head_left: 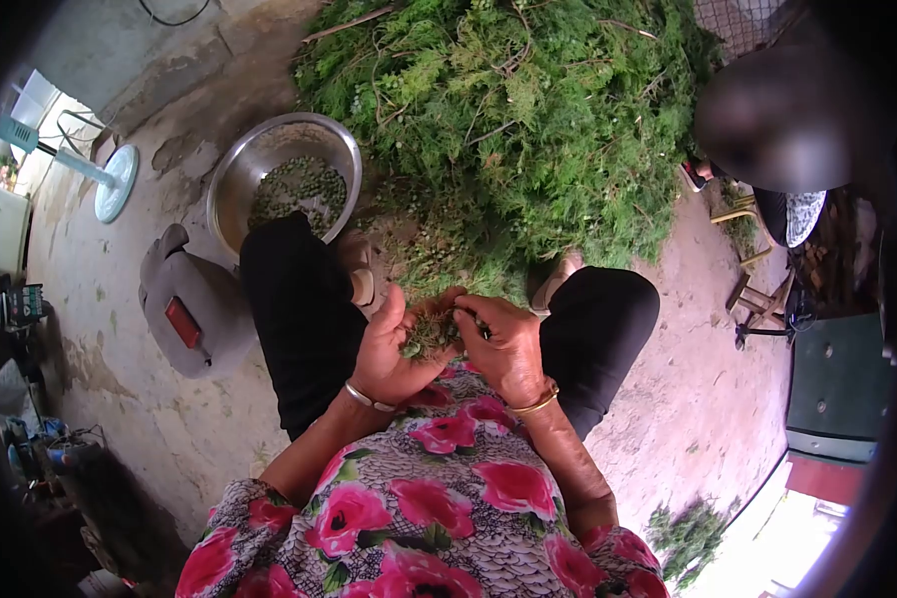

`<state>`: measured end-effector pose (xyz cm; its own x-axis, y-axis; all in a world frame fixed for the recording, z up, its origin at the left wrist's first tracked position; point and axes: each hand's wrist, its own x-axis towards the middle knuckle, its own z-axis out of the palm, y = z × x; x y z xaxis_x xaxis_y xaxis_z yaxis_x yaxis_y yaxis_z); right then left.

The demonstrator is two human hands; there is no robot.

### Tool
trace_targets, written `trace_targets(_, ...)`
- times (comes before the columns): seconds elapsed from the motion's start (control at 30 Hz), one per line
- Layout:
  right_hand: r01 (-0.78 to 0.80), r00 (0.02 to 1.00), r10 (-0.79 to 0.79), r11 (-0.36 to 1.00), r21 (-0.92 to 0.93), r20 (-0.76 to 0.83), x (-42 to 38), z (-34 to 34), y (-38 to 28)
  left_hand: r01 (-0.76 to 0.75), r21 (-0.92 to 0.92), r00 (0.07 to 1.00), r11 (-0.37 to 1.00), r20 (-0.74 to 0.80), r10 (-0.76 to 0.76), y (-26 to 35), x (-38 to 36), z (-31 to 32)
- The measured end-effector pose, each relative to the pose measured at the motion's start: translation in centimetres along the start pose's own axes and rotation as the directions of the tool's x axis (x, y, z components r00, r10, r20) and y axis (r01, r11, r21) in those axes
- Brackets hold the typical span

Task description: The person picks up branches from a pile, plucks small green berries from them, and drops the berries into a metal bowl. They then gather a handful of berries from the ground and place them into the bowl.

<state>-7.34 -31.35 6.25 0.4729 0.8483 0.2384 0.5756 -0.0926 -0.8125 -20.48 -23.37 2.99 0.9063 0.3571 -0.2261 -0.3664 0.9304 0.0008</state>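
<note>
Cupped palm up over my lap, my left hand [384,357] holds a clump of green and brown plant bits [429,337], with small round green cones or seeds among them. My right hand [510,349] is closed in a pinch at the clump's right side. What its fingertips grip is too small to make out. Beyond my left knee stands a wide metal basin [231,167], its bottom partly covered with small green cones or seeds [304,187]. In front of my feet lies a large heap of green conifer branches [528,120].
To the left, a grey cushion-like seat [224,324] carries a red phone-like object [182,322]. A fan with a round base [118,183] is farther left. Another person [767,130] is at the right, near a wooden stool [762,304] and a dark green chest [839,384].
</note>
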Motion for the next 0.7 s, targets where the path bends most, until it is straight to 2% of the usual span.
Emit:
trace_targets(0.13,0.03,0.997,-0.024,0.996,-0.083,0.07,0.0,0.2,0.4,0.008,-0.007,1.0,1.0,-0.023,-0.008,-0.1,-0.1,-0.5)
trace_targets(0.2,0.049,0.998,-0.045,0.995,0.086,-0.053,0.0,0.6,0.7,0.023,-0.029,0.999,0.999,-0.023,-0.024,-0.2,-0.1,-0.5)
trace_targets(0.23,0.048,0.998,-0.044,0.995,0.085,-0.053,0.0,0.4,0.5,0.023,-0.016,1.0,1.0,-0.014,-0.024,-0.2,0.0,-0.3)
trace_targets(0.27,-0.165,0.985,0.171,0.948,0.272,0.001,0.1,0.0,-0.1,0.023,-0.003,1.0,1.0,-0.004,-0.023,-0.2,0.1,-0.2)
trace_targets(0.3,-0.366,0.927,0.363,0.823,0.434,0.092,0.1,-0.4,-0.3,0.022,-0.003,1.0,1.0,-0.004,-0.022,-0.1,0.2,-0.3)
trace_targets(0.33,-0.366,0.927,0.363,0.823,0.434,0.093,0.1,-0.5,-0.2,0.019,0.006,1.0,1.0,0.016,-0.019,-0.1,0.2,-0.3)
trace_targets(0.4,-0.49,0.818,0.513,0.385,0.782,0.26,0.2,-1.2,0.3,0.019,0.015,0.999,1.0,0.037,-0.019,-0.1,0.4,-0.3)
trace_targets(0.43,-0.491,0.799,0.493,0.208,0.846,0.343,0.1,-1.3,1.0,0.015,0.015,1.0,1.0,0.016,-0.015,-0.1,0.4,0.0)
trace_targets(0.47,-0.49,0.799,0.495,0.209,0.846,0.341,0.0,-1.4,1.3,0.01,0.016,1.0,1.0,-0.004,-0.01,-0.1,0.4,0.1)
trace_targets(0.53,-0.483,0.778,0.452,-0.013,0.875,0.436,0.0,-1.5,1.6,0.009,0.002,1.0,1.0,-0.003,-0.009,-0.1,0.5,-0.3)
trace_targets(0.57,-0.484,0.778,0.451,-0.015,0.875,0.438,0.0,-1.6,1.4,0.007,-0.012,1.0,1.0,-0.003,-0.007,0.0,0.5,-0.5)
trace_targets(0.63,-0.493,0.756,0.438,-0.107,0.864,0.486,0.3,-2.0,1.0,-0.004,0.001,1.0,1.0,0.008,0.004,0.1,0.6,-0.7)
trace_targets(0.67,-0.493,0.757,0.437,-0.107,0.864,0.486,0.2,-2.0,1.0,-0.013,0.012,1.0,1.0,0.021,0.013,0.1,0.6,-0.8)
trace_targets(0.7,-0.512,0.762,0.444,-0.031,0.858,0.471,0.1,-2.1,1.0,-0.014,0.013,1.0,1.0,0.021,0.013,0.2,0.6,-0.7)
